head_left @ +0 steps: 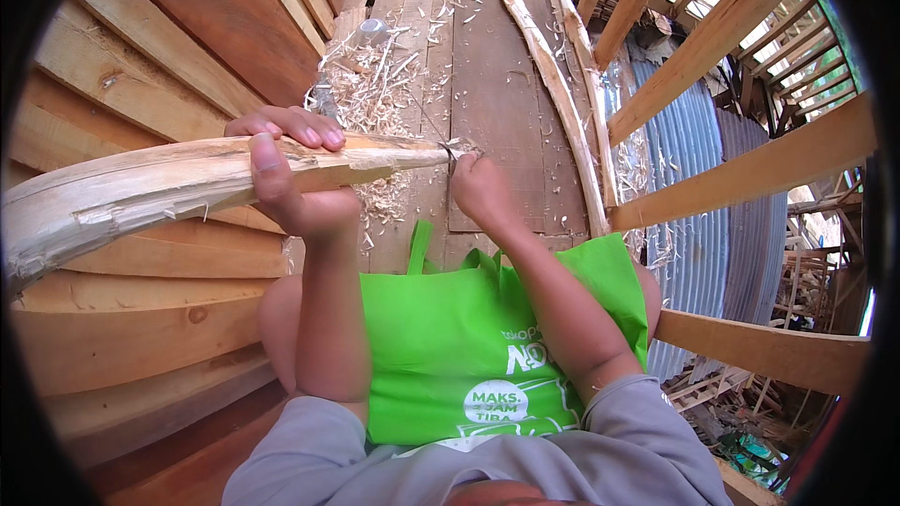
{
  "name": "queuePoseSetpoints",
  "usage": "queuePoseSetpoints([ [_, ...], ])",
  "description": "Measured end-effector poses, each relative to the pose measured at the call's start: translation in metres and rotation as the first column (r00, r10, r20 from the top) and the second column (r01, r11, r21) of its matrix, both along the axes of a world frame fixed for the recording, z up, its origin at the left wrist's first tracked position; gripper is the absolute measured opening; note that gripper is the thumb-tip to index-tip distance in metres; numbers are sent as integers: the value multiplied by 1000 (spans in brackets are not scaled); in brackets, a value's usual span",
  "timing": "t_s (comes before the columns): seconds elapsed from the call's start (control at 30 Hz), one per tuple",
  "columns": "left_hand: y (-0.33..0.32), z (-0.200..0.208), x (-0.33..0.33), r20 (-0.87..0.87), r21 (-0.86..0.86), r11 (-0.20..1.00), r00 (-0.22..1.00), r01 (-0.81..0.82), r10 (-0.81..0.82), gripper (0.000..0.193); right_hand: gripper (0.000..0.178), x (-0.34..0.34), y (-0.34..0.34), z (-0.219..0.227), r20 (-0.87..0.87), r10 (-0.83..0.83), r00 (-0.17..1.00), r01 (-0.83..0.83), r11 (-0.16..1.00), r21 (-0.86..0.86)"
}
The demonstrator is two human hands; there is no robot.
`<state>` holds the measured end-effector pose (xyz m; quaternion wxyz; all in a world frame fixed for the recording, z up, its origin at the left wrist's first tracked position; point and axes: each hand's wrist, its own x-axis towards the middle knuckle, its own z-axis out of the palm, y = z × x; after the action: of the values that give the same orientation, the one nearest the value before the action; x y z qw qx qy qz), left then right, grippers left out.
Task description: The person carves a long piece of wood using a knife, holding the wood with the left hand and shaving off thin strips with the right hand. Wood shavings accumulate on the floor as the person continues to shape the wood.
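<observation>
A thick, pale, debarked wooden pole (150,189) runs from the left edge toward the middle and tapers to a narrow, carved end. My left hand (295,169) is closed around it, fingers over the top and thumb on the near side. At the tapered tip, my right hand (481,186) is closed on a thin dark blade (448,150), seen nearly edge-on; its handle is hidden in the fist. Across my lap lies a green cloth bag (422,319), under both forearms.
Wood shavings (370,94) heap on the plank floor (487,122) beyond the pole, beside a small clear cup-like container (372,31). Two long peeled poles (553,84) lie on the right. Plank wall (141,56) stands left; slatted railing (750,169) and corrugated metal sheets (689,225) are right.
</observation>
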<state>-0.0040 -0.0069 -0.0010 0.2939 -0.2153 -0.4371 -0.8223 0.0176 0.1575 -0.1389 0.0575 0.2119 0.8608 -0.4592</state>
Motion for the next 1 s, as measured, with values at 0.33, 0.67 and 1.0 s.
queuePoseSetpoints([
  [0.33,10,3,0,14,-3,1000,1000,9,-9,23,60,-7,21,-59,-16,-158,987,157,987,-30],
  [0.67,13,4,6,138,-15,989,979,-149,150,29,57,12,-21,39,-105,44,994,-39,998,52],
  [1.0,10,7,8,228,1,985,959,-173,168,32,58,12,-11,30,-102,30,994,-29,1000,9],
])
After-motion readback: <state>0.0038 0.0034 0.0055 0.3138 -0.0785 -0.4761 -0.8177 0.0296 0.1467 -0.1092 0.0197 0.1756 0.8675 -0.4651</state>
